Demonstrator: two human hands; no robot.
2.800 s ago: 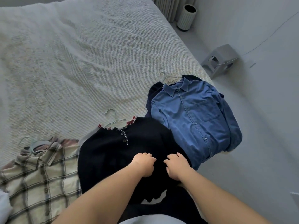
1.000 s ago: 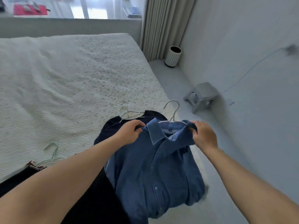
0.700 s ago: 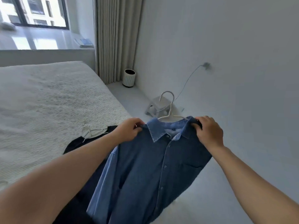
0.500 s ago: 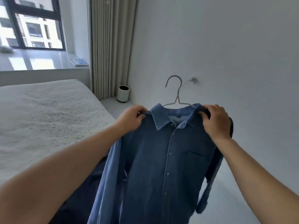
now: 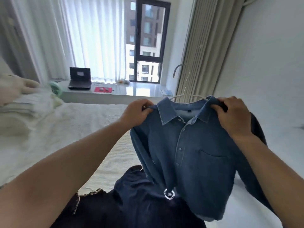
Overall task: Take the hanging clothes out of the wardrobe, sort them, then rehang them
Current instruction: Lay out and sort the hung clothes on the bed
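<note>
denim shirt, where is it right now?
Head view, centre-right: the denim shirt hangs on its hanger, left hand and right hand gripping its shoulders, above the bed.

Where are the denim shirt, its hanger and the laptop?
denim shirt (image 5: 194,155): head view, front panel beside the buttons.
hanger (image 5: 176,70): head view, hook above the collar.
laptop (image 5: 80,74): head view, screen.

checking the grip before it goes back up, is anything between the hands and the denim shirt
Nothing visible. The left hand and right hand each pinch a shoulder of the denim shirt directly, on its hanger, held up above the dark garments on the bed. The wardrobe is out of view, so that path cannot be judged.
</note>
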